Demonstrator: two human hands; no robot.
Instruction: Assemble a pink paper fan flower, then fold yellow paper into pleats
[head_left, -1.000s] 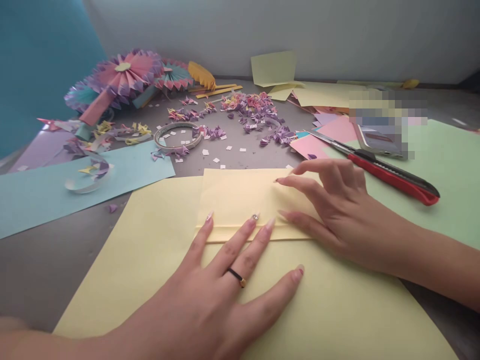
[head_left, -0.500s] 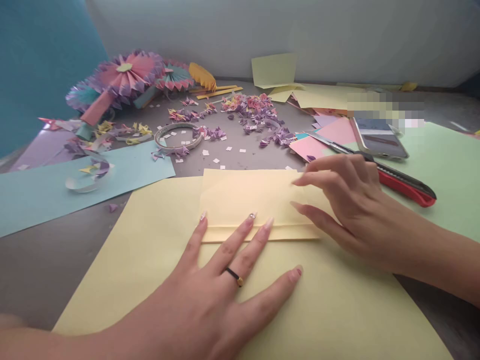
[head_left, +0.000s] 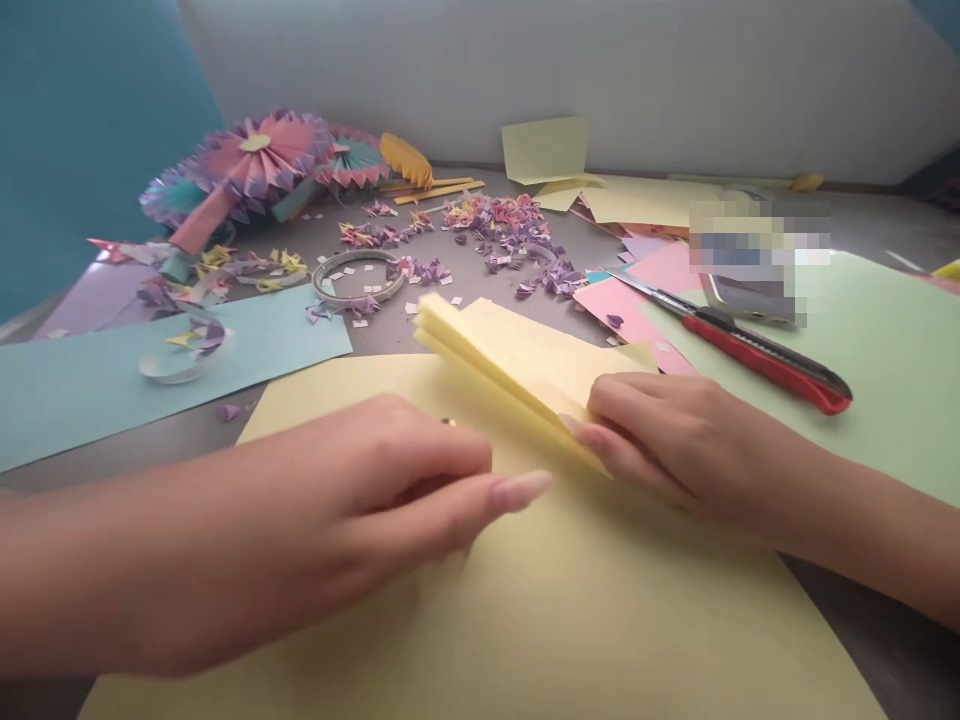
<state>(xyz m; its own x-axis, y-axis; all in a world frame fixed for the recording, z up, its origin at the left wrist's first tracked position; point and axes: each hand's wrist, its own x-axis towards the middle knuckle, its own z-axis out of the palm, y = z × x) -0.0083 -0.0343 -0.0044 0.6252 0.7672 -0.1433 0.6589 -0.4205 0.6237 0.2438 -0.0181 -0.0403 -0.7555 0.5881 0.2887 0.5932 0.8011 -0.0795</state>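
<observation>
A pale yellow paper strip (head_left: 525, 350) with pleats folded along its near edge is raised and tilted, its left end pointing up and away. My right hand (head_left: 660, 430) pinches its near right part between thumb and curled fingers. Apart from the strip, my left hand (head_left: 420, 480) hovers over a large yellow sheet (head_left: 600, 620), fingers curled in and thumb stretched out to the right. It is somewhat blurred, its fingertips are mostly hidden, and nothing shows in its grasp.
A red and black utility knife (head_left: 772, 360) lies right, blade out, near a phone (head_left: 750, 295) and a green sheet (head_left: 885, 370). Behind are a tape roll (head_left: 319, 290), small folded paper bits (head_left: 502, 220) and pleated paper rosettes (head_left: 262, 155). A blue strip (head_left: 97, 380) lies left.
My left hand has come off the paper strip, moved left and curled its fingers. My right hand has closed on the strip, which is now lifted and turned from lying flat.
</observation>
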